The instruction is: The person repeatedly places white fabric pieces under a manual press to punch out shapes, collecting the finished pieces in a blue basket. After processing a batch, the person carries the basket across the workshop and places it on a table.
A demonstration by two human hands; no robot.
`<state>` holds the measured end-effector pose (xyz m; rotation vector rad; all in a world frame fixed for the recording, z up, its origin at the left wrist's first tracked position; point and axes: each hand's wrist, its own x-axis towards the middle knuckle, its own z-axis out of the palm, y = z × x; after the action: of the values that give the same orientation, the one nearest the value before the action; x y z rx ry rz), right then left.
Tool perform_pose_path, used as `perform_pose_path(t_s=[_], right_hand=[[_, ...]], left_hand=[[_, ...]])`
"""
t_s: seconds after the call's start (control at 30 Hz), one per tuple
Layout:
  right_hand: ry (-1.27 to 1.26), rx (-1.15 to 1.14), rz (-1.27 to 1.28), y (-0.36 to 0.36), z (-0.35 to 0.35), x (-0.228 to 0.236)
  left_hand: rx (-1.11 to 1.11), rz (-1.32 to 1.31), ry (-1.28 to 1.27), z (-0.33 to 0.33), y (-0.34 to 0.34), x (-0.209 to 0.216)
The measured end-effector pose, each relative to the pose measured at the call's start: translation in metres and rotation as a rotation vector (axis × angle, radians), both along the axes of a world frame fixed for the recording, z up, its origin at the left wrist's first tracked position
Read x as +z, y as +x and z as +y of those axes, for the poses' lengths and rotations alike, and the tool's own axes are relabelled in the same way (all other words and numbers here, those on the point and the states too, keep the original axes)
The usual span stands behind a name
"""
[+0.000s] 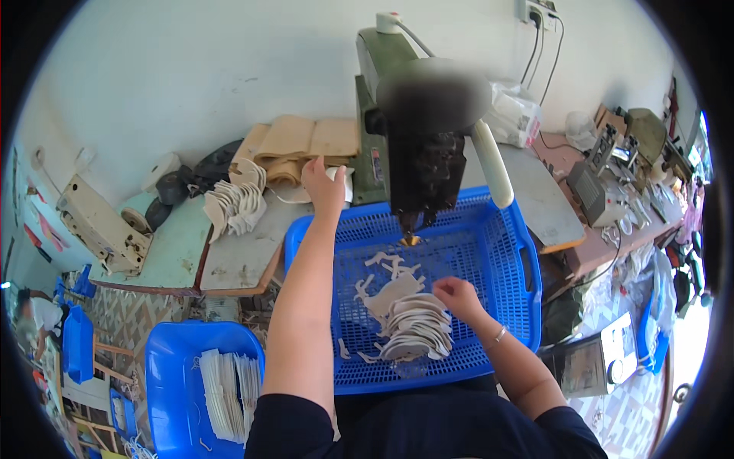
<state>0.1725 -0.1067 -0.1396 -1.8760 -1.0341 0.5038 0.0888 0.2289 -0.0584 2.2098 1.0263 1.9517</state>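
Note:
My left hand (325,188) reaches far forward to the bench, left of a green press machine (372,172). Its thumb stands apart from the fingers, right by a white flat piece (293,193); whether it touches the piece is unclear. My right hand (456,297) is closed, fingers curled together, just above the right side of a pile of off-white cut pieces (417,325). Anything within those fingers is hidden. The pile and several thin scraps (388,264) lie in a blue slotted basket (530,283) under the machine's brass-coloured tip (410,240).
A second stack of off-white pieces (233,205) and folded tan sheets (306,139) lie on the bench at left. A blue tub (168,382) with white bundles (222,394) stands at lower left. Another machine (600,191) is at right; a person (47,317) is far left.

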Motion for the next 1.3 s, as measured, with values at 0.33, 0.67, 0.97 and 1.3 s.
perform_pose_path(t_s=[0.33, 0.67, 0.97, 1.3], right_hand=[[0.356, 0.172, -0.468, -0.022, 0.061, -0.004], [0.639, 0.365, 0.041, -0.027, 0.033, 0.079], [0.44, 0.207, 0.605, -0.039, 0.001, 0.092], [0.477, 0.142, 0.803, -0.032, 0.007, 0.098]], left_hand=[[-0.341, -0.066, -1.077, -0.189, -0.116, -0.145], [-1.347, -0.257, -1.535, -0.21, -0.109, -0.029], [-0.991, -0.141, -0.831, -0.232, -0.071, 0.003], [-0.913, -0.217, -0.91, -0.232, -0.061, 0.017]])
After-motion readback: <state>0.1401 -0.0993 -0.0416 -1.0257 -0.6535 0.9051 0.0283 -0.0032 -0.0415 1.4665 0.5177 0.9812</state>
